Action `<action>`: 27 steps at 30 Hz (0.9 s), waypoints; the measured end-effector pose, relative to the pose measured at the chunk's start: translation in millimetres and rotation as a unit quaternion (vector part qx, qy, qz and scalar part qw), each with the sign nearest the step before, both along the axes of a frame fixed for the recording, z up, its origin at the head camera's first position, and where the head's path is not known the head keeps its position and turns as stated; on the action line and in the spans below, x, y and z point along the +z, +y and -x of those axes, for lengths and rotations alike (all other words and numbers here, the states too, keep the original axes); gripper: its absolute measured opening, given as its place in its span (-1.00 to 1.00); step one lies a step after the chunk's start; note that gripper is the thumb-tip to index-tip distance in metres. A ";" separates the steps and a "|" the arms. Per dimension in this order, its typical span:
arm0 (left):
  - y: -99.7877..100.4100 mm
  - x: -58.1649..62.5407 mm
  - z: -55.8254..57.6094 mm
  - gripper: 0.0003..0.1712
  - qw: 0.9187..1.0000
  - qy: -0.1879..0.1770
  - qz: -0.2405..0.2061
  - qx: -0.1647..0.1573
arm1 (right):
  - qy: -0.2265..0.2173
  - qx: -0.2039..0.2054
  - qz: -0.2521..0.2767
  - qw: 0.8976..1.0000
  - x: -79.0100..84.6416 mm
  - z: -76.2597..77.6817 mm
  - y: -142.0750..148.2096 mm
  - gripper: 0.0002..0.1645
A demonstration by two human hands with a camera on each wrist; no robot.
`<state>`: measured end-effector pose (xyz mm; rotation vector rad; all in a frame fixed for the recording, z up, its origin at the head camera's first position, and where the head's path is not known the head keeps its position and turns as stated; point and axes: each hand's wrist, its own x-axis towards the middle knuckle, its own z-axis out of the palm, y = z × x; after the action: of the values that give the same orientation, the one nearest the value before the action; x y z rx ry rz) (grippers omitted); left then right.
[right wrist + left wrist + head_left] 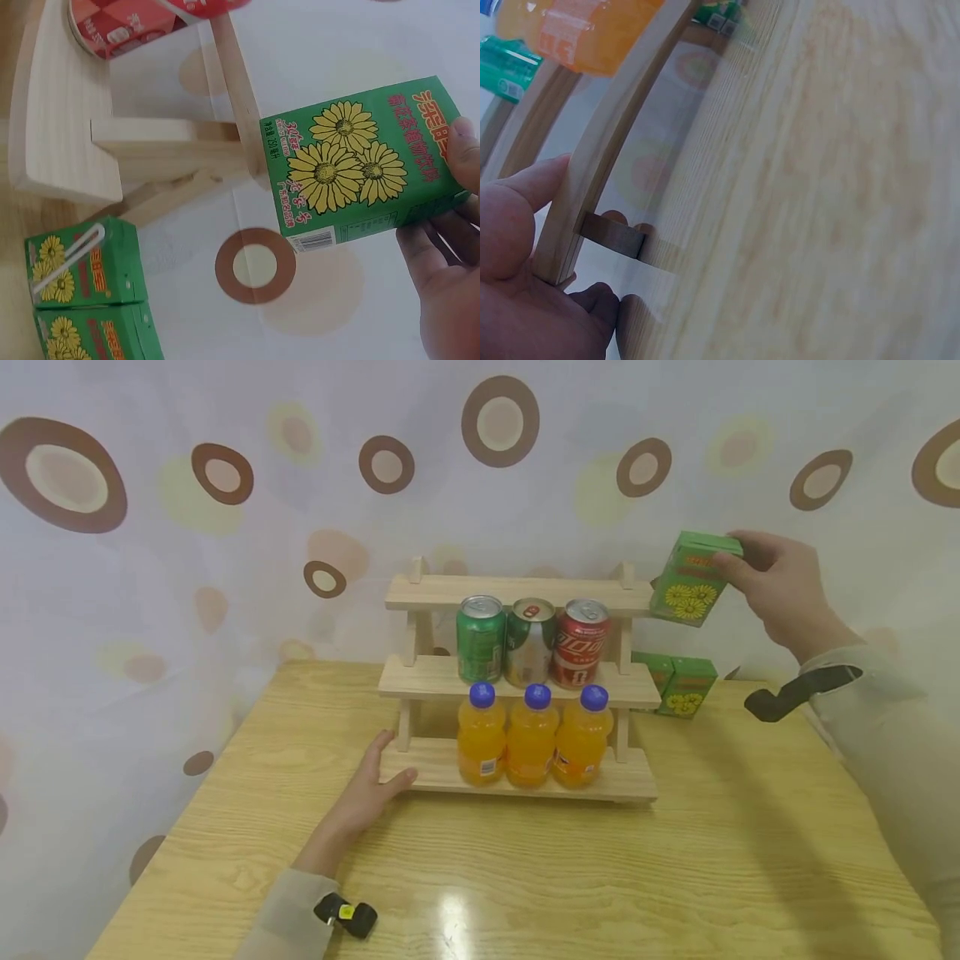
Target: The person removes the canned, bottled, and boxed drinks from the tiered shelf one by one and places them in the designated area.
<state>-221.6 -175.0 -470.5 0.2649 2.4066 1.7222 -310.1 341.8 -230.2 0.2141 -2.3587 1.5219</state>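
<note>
Pinched by its top end in my right hand [783,589] is a green drink carton [693,581] with yellow flowers, tilted beside the right end of the top shelf. The right wrist view shows thumb and fingers on opposite sides of the carton [345,161]. My left hand [367,789] grips the left end of the bottom shelf of a three-tier wooden rack [427,777]; the left wrist view shows the thumb over the board [585,172] and fingers beneath. Three cans [531,643] stand on the middle tier. Three orange drink bottles [532,743] with blue caps stand on the bottom tier.
Two more green cartons [686,689] stand on the wooden table [480,877] behind the rack's right side, partly hidden by it. A pale wall covering [247,552] with brown rings rises behind the table. The top tier [517,589] bears nothing.
</note>
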 end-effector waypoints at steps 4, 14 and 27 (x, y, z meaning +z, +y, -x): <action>0.0 0.8 0.5 -0.06 1.000 0.002 0.004 0.001 | -0.006 -0.013 -0.013 1.000 -3.2 -7.0 18.3 -0.39; -0.3 0.3 0.3 -0.05 1.000 0.001 0.006 0.000 | -0.032 -0.053 -0.137 0.989 -25.4 -25.1 60.5 -0.35; -0.3 -0.5 1.7 -0.05 1.000 0.000 0.008 0.003 | -0.035 -0.044 -0.170 0.984 -68.6 -29.6 110.4 -0.34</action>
<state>-223.3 -175.3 -470.9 0.2571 2.4225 1.7047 -280.4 452.2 -298.8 0.1331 -2.6347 1.0971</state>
